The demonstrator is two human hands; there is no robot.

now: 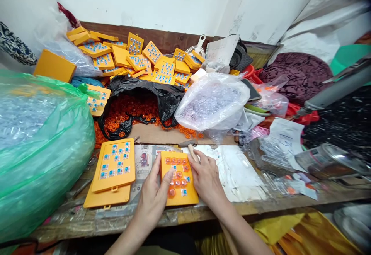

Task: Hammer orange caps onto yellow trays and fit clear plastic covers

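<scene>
A yellow plastic tray (185, 197) lies flat on the workbench near its front edge, dotted with orange rings and small blue pieces. My left hand (153, 193) rests on its left side, thumb pressing onto the rings, fingers closed together along the edge. My right hand (206, 177) lies on its right edge with the fingers pressed on the tray, and a wooden hammer handle (192, 151) runs under that hand. Whether the right hand grips the handle is hidden. A stack of two more yellow trays (114, 170) with blue pieces sits just to the left.
A black bag (168, 96) spills orange rings (127, 112) onto cardboard behind the tray. A heap of filled yellow trays (139, 60) lies at the back. A large green bag (37, 147) fills the left, a clear bag (213, 100) stands right of centre, with clutter beyond.
</scene>
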